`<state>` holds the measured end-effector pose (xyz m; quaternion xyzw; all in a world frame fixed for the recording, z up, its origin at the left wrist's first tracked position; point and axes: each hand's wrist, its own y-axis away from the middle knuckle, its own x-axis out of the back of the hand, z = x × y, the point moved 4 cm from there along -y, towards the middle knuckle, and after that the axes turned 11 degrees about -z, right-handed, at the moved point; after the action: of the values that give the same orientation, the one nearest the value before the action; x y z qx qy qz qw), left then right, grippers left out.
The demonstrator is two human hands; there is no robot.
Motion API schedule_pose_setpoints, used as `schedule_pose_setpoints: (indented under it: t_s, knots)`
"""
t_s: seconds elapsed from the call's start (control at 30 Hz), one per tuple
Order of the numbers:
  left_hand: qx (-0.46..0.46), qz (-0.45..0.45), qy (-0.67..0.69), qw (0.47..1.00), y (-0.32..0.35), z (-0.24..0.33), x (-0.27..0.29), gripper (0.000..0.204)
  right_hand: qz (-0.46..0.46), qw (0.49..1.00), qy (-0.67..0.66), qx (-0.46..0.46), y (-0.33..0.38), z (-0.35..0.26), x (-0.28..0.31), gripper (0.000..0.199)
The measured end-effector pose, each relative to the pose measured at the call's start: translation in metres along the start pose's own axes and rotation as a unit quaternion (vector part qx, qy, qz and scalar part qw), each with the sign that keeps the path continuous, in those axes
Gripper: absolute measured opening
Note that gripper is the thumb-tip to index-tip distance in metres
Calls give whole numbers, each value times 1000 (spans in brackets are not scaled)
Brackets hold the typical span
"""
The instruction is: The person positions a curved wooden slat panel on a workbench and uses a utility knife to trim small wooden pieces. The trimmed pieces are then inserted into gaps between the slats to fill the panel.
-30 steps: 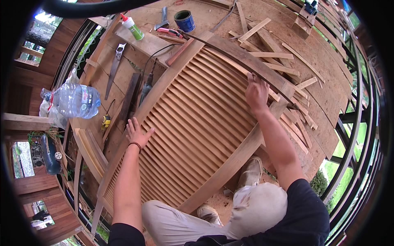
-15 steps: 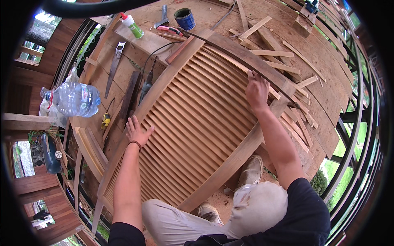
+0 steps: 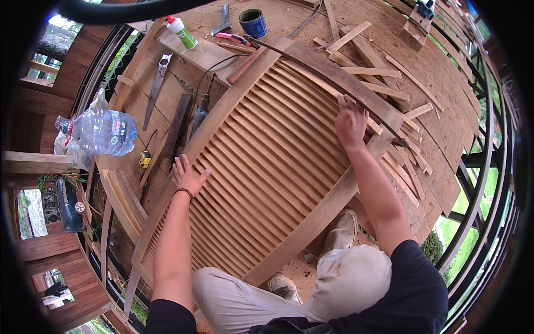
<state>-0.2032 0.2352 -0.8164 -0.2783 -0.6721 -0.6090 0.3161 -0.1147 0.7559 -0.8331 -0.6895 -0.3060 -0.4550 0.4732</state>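
A louvered wooden panel [image 3: 267,167] lies in front of me, its many parallel slats set in a brown frame. My left hand [image 3: 189,177] rests with fingers spread on the left frame rail and the slat ends beside it. Toward the far right end, my right hand [image 3: 351,121] is closed with bent fingers around a loose-looking wooden slat [image 3: 311,79]. That slat runs alongside the dark end rail [image 3: 339,78], and my hand hides part of it.
Left of the panel lie a power drill [image 3: 199,117], a handsaw [image 3: 157,92] and a tape measure [image 3: 144,160]. Beyond it are a glue bottle [image 3: 182,34], a hammer [image 3: 223,21] and a can [image 3: 253,23]. Wood strips [image 3: 372,72] litter the right. A large water bottle [image 3: 105,132] lies far left.
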Motion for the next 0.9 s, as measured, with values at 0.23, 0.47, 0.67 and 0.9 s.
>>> schedule_pose_setpoints:
  t_s: [0.23, 0.47, 0.67, 0.9]
  knots:
    - [-1, 0, 3, 1000, 1, 3, 1, 122, 6, 1000, -13, 3, 0, 3, -3, 38]
    - [-2, 6, -1, 1000, -2, -1, -2, 122, 14, 1000, -1, 9, -1, 0, -1, 37]
    - [5, -7, -5, 1000, 1, 3, 2, 123, -15, 999, 22, -20, -1, -1, 2, 38]
    - [-5, 8, 5, 1000, -3, 0, -4, 123, -56, 998, -16, -22, -2, 4, -8, 40]
